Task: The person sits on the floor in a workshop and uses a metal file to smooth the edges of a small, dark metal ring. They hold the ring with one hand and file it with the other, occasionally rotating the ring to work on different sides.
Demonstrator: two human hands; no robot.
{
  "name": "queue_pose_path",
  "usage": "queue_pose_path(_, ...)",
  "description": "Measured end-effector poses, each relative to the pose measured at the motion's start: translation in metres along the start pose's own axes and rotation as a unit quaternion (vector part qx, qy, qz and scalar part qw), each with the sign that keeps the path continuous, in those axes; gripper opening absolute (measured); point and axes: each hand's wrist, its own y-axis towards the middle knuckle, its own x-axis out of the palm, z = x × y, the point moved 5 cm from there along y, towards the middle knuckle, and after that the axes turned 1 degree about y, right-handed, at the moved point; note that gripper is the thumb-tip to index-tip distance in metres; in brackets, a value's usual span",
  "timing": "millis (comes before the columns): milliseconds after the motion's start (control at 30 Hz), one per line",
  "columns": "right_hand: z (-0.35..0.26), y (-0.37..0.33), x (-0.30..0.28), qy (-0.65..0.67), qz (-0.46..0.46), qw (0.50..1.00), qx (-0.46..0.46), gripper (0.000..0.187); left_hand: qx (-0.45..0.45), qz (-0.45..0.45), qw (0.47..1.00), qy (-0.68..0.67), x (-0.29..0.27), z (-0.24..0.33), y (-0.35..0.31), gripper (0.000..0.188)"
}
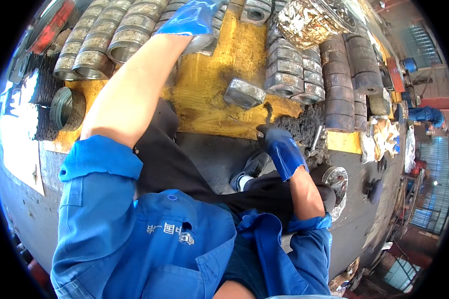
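Observation:
My left hand (194, 20), in a shiny blue rubber glove, reaches far forward over rows of metal pieces. Its fingers run to the upper edge of the view, so their grip is hidden. Below its wrist shows part of a grey metal block (208, 46). My right hand (283, 149), gloved the same way, is low at the table's near edge. Its blackened fingertips are drawn together beside a dark, greasy clump (268, 113); what they hold is unclear. A loose metal block (244, 93) with a hole lies tilted just beyond that hand.
Rings (91, 65) stand in rows at left, a single ring (67, 108) nearer. Holed blocks (284, 70) and dark cylinders (338, 84) line the right. Black grease (299, 128) and a metal tool (316, 141) lie on the yellow tabletop (204, 84). Another person (426, 116) is far right.

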Motion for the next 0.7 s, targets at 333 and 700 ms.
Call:
queue_pose_path(333, 0.003, 0.036, 0.007, 0.001, 0.065, 0.994, 0.083, 0.037, 0.234, 0.03, 0.895, 0.378, -0.016, 0.055, -0.051, 0.045)
queue_pose_path(700, 0.008, 0.072, 0.015, -0.075, 0.051, 0.993, 0.073, 0.033, 0.167, 0.002, 0.986, 0.025, -0.023, 0.034, -0.018, 0.036)
